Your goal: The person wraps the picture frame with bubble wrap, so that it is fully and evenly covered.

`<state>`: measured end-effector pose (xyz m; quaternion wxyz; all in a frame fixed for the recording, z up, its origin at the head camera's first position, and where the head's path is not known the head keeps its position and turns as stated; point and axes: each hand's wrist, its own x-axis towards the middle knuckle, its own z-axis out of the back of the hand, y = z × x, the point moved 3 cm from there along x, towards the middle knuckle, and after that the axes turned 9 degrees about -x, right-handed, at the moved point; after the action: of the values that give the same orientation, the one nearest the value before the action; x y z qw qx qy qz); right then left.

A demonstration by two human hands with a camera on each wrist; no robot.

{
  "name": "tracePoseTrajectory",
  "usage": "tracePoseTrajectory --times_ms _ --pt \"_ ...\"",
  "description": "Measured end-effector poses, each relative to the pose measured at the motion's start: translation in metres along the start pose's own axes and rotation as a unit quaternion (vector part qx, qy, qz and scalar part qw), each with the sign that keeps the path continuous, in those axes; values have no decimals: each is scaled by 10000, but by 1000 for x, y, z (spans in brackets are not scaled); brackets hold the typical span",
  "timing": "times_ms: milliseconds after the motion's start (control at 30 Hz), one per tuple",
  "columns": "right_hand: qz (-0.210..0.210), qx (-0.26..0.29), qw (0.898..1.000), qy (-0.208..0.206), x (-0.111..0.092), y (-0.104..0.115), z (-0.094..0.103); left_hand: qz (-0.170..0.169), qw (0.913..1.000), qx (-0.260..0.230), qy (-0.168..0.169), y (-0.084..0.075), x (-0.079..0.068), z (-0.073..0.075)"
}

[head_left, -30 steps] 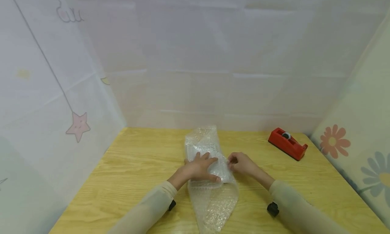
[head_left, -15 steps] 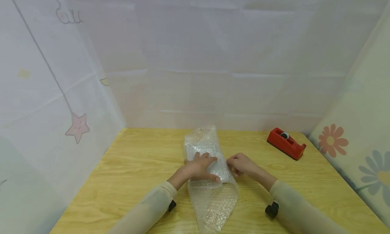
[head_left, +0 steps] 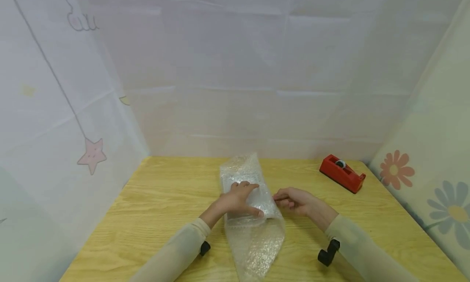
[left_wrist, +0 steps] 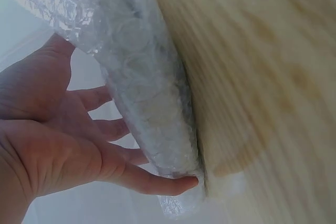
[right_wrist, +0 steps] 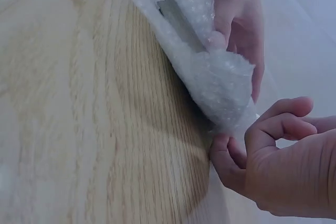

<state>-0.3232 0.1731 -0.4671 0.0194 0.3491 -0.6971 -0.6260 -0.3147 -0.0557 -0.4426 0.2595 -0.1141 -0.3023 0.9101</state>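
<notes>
A sheet of bubble wrap (head_left: 253,241) is folded round a flat object on the table, its loose ends reaching toward the back and the front. My left hand (head_left: 235,200) rests on top of the bundle with fingers spread; the left wrist view shows them lying along the wrap. At the bundle's right side my right hand (head_left: 295,200) pinches the edge of the bubble wrap between thumb and finger. In the right wrist view, a grey edge (right_wrist: 181,22) of the wrapped object shows through the open end. What the object is cannot be told.
A red tape dispenser (head_left: 342,174) with a roll of tape stands at the back right of the wooden table (head_left: 165,216). Pale sheets with printed stars and flowers hang behind the table and at both sides.
My right hand has turned a little, its palm side showing more, while staying at the wrap's right edge. My left hand keeps its place on the bundle. The head view has shifted slightly.
</notes>
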Motion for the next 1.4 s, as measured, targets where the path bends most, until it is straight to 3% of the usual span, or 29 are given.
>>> tracePoseTrajectory --times_ms 100,333,767,933,1000,1167,1233,1400 --pt "-19 150 9999 -76 0 -2 -1 -128 9998 -140 21 0 0 2" --pt "-35 -346 9980 -521 -1 -7 1 -199 9994 -269 114 -1 -4 5" --pt "65 -434 9987 -261 -2 -8 -1 -217 9993 -261 154 6 -3 11" --pt "483 -1138 9915 -414 3 -12 -5 -144 9990 114 412 3 -3 6" --pt "827 -1741 9786 -720 5 -13 -8 -114 9984 287 480 2 -3 4" --pt "1550 -3000 9298 -1465 8 -14 -13 -222 9979 375 472 1 -4 4" --pt "1813 -3592 8997 -1689 9 -13 -15 -249 9979 375 473 2 -4 4" --pt "2282 -5009 8052 -2206 11 -9 -17 -190 9973 496 511 1 -6 6"
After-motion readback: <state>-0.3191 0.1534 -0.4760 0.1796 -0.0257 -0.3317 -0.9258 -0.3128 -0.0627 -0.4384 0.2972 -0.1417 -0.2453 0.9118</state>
